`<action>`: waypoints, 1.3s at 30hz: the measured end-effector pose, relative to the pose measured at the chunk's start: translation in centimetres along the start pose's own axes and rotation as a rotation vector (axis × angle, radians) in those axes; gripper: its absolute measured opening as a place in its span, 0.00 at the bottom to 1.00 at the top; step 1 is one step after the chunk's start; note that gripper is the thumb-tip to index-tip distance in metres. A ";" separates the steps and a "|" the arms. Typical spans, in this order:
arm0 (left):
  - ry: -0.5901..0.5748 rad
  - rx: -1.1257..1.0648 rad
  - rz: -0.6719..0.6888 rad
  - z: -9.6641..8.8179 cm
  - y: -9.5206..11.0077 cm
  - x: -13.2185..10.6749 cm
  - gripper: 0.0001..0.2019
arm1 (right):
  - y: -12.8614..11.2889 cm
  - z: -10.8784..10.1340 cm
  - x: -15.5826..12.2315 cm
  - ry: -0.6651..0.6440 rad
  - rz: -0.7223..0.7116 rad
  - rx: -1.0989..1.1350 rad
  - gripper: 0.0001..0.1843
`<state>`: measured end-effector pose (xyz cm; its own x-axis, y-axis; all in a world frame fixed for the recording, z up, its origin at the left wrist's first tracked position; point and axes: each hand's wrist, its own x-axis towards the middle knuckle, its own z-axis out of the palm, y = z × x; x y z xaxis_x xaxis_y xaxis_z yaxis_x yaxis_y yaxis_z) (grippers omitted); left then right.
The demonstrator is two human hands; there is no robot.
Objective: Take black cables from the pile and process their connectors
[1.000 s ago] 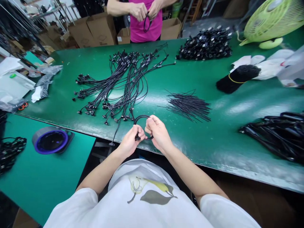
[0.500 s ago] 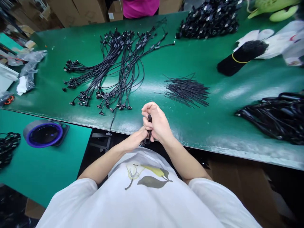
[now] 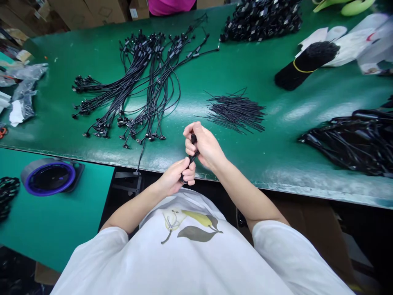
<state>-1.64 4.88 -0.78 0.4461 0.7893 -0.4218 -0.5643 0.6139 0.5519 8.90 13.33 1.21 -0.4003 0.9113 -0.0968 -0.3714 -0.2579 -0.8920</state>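
Close to my body, at the table's front edge, both hands are closed around one black cable (image 3: 193, 157), folded into a short bundle. My left hand (image 3: 181, 174) grips its lower end, where a connector shows below the fingers. Higher up, my right hand (image 3: 204, 146) holds the other end between bent fingers, with a dark plug poking out at the top. Much of the bundle is hidden by the fingers. Just beyond my right hand lies a loose pile of thin black twist ties (image 3: 236, 111). Several black cables with connectors (image 3: 147, 90) are spread out at the left.
A heap of coiled black cables (image 3: 262, 20) sits at the back. To the right are a banded bundle of black ties (image 3: 307, 65), white plastic bags (image 3: 353, 45) and bagged black cables (image 3: 350, 143). A purple-rimmed tape roll (image 3: 49, 176) stands on the lower left table. Across the table is a person in pink.
My left hand has shifted down and curled around the bundle's lower end, so more of the cable shows between my hands. The whole view has shifted slightly.
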 end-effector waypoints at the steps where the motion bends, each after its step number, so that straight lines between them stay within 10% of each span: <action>1: 0.001 0.000 -0.015 -0.1 0.1 0.0 0.17 | -0.3 -0.5 -0.1 0.010 -0.054 -0.095 0.31; 6: 0.110 -0.077 0.058 -0.6 1.7 0.4 0.16 | -2.5 -3.3 -3.3 0.082 -0.518 -0.968 0.21; 11: 0.221 -0.123 0.286 -0.4 2.8 1.8 0.16 | 0.9 -3.4 -6.2 -0.194 -0.668 -1.490 0.19; 15: 0.243 0.001 0.302 -0.5 2.1 2.6 0.17 | 3.8 -3.0 -5.9 -0.213 -0.841 -1.526 0.17; 19: 0.292 0.225 0.328 -0.7 1.5 2.5 0.21 | 0.8 -3.9 -5.0 -0.282 -0.903 -1.476 0.17; 28: -0.093 0.868 0.071 -1.5 2.0 -0.2 0.19 | -2.7 -5.7 -3.4 -0.764 -0.866 -1.894 0.17; 34: -0.093 1.336 0.072 -1.4 2.2 0.0 0.15 | -0.6 -6.4 -4.7 -0.776 -0.956 -1.840 0.18; 39: -0.008 1.222 0.102 -2.3 1.0 0.4 0.17 | -0.5 -7.8 -4.9 -0.697 -0.759 -1.659 0.22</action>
<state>-3.65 5.85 -2.10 0.4447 0.8308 -0.3347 0.4234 0.1344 0.8959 17.57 11.51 -1.28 -0.9252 0.2965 0.2366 0.2632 0.9510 -0.1624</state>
